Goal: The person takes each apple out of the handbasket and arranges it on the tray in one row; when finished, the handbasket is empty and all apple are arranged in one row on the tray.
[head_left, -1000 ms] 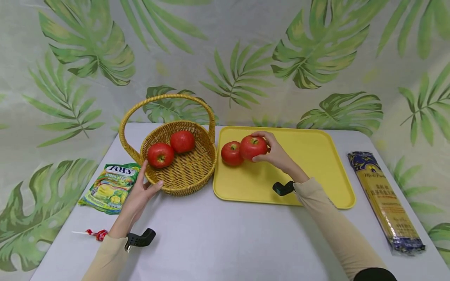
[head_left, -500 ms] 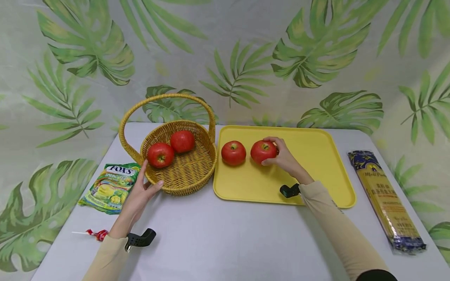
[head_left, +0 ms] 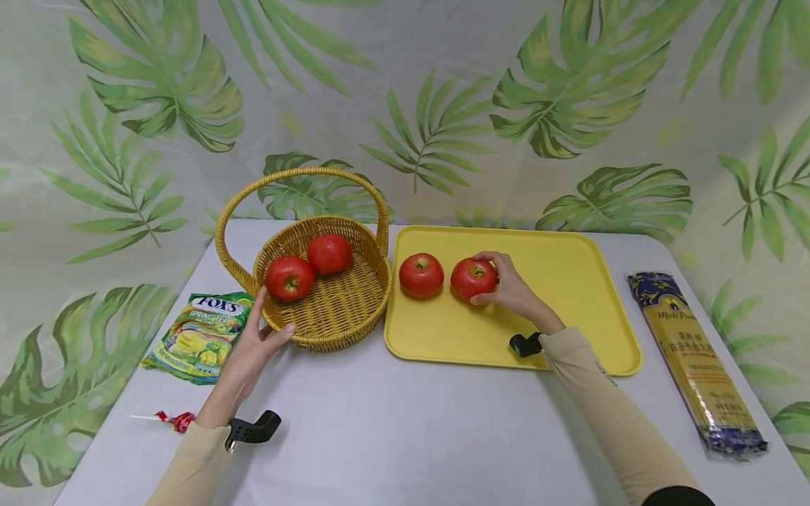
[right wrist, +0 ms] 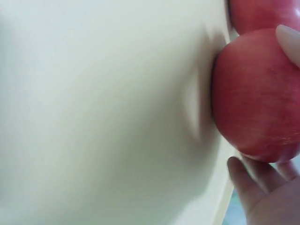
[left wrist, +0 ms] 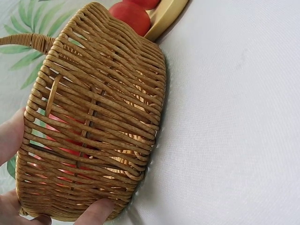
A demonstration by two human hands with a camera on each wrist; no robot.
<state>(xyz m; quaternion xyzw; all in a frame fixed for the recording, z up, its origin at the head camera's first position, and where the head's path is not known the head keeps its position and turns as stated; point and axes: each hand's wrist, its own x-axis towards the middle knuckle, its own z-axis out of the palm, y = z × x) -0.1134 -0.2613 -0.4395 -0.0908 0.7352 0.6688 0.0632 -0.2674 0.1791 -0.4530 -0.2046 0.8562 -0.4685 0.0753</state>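
My right hand [head_left: 514, 287] holds a red apple [head_left: 473, 280] on the yellow tray [head_left: 569, 309], thumb on its near side and fingers round the far side. Shadow spreads from this apple [right wrist: 258, 98] across the tray in the right wrist view. Another red apple [head_left: 421, 275] sits just left of it, with a small gap between. My left hand [head_left: 249, 355] rests with spread fingers against the front left of a wicker basket [head_left: 342, 316]; its thumb [left wrist: 96, 213] lies on the woven wall. Two apples [head_left: 290, 278] lie inside the basket at the left and back.
A Fox's candy bag [head_left: 202, 337] lies left of the basket, partly behind my left hand. Nearer is a red-wrapped lollipop [head_left: 182, 422] by my left sleeve. A pasta packet [head_left: 696, 365] lies along the right edge. A leaf-print cloth [head_left: 418, 140] hangs behind the table.
My right hand has carried its apple rightward and lowered it onto the tray, apart from the other apple. Over the last half second it dips only slightly. The left hand and basket stay put.
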